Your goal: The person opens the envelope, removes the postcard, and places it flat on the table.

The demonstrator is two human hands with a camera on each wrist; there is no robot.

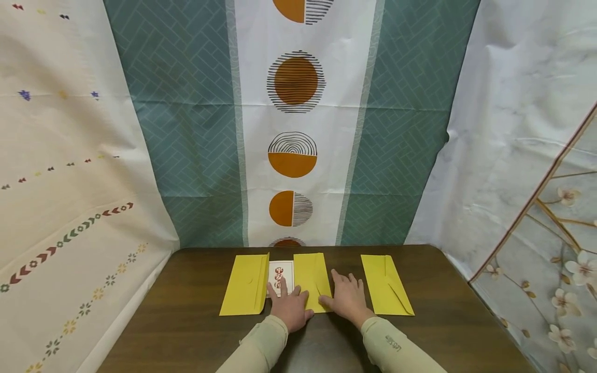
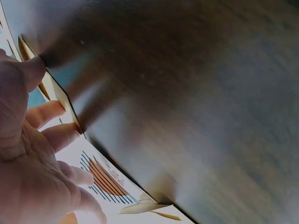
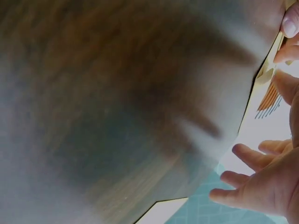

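Note:
Three yellow envelopes lie on a dark wooden table. A white card [image 1: 288, 269] with a reddish-brown printed design sits between the left envelope [image 1: 239, 290] and the middle envelope [image 1: 307, 267]; its edges meet both. My left hand [image 1: 290, 308] spreads its fingers over the card's lower part and the lower left corner of the middle envelope. At the middle envelope's right edge, the thumb of my right hand [image 1: 349, 298] touches the paper, while the other fingers reach out over the wood. Further right is another yellow envelope [image 1: 383, 285], its flap seam facing up.
The dark table [image 1: 196, 331] runs up to a hanging cloth [image 1: 294, 119] with green bands and orange circles. Patterned cloth [image 1: 70, 217] also hangs at the left, and a floral cloth [image 1: 550, 248] at the right.

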